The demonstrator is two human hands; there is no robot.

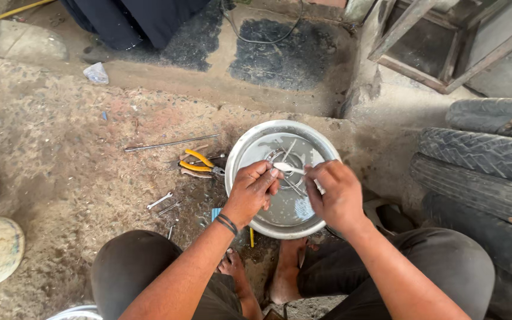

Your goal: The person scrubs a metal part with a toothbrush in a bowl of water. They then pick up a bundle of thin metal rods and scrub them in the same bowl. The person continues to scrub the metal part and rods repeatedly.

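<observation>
The ground is dirty concrete. A round metal bowl (250, 148) sits on it by the person's feet. Both hands are over the bowl. The left hand (251, 192) and the right hand (336, 192) are curled around a small pale metal part (285, 168), cleaning it, I think. Next comes a careful turn of the part. Yellow pliers (200, 163) lie just left of the bowl; old tires (481, 160) stack up at the right.

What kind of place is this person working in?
Probably a roadside repair workshop: stacked tyres on the right, yellow-handled pliers and a small spanner on the dirt floor, and a metal basin of parts.
</observation>
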